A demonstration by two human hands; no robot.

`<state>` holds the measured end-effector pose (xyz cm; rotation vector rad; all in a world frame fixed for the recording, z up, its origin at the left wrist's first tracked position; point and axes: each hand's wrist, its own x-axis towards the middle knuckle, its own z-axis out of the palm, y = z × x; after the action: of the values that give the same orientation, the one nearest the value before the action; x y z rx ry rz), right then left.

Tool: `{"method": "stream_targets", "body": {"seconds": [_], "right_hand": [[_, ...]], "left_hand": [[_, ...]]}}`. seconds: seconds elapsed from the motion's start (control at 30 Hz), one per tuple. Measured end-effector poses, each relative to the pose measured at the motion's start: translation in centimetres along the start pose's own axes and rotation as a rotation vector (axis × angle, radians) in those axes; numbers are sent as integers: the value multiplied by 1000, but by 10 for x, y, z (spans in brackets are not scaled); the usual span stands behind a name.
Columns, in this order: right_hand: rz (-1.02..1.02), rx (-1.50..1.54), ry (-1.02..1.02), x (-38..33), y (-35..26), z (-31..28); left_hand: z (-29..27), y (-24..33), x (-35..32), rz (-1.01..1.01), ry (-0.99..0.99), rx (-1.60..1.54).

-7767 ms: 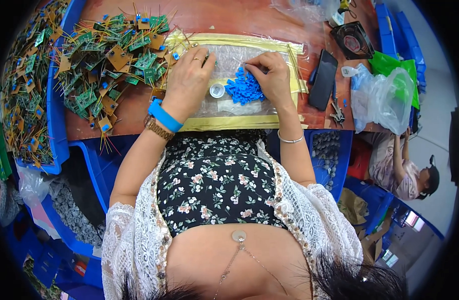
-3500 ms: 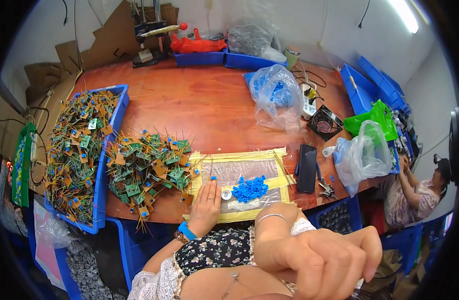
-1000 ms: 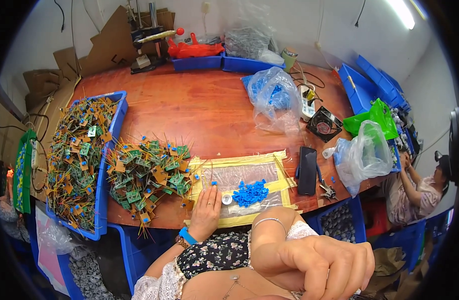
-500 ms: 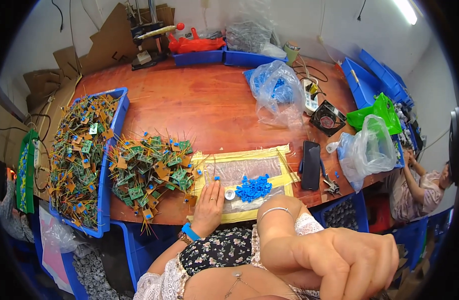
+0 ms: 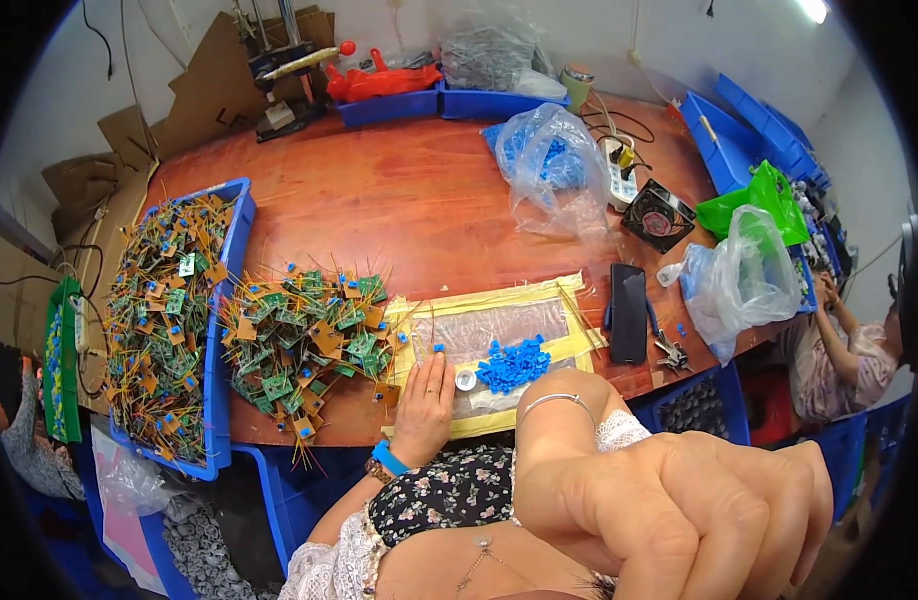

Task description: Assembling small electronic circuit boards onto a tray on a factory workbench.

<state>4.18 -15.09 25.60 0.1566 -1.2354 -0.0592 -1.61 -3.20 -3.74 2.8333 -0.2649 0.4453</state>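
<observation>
While your left hand (image 5: 425, 410) lies flat and empty on the yellow-taped mat (image 5: 499, 300) at the table's near edge beside the blue parts (image 5: 514, 362), your right hand (image 5: 679, 520), loosely curled and empty, is raised off the work, so picking is paused and must resume at that pile.

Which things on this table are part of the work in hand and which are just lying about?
In hand: left hand on the yellow-edged mat, blue parts, circuit boards; right hand raised.
Lying about: phone, small fan, green bag, power strip.
</observation>
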Motion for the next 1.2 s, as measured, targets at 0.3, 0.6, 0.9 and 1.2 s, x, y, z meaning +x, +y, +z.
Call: {"method": "stream_targets", "body": {"seconds": [0.3, 0.6, 0.9, 1.2], "right_hand": [[-253, -28, 294, 13, 30, 30], [57, -342, 630, 25, 15, 56], [-43, -302, -47, -34, -1, -25], [796, -1857, -195, -190, -143, -117]], "left_hand": [[1, 0, -1, 10, -16, 21], [0, -3, 3, -2, 0, -13], [-3, -8, -8, 8, 74, -68], [-66, -52, -4, -100, 505, 59]]}}
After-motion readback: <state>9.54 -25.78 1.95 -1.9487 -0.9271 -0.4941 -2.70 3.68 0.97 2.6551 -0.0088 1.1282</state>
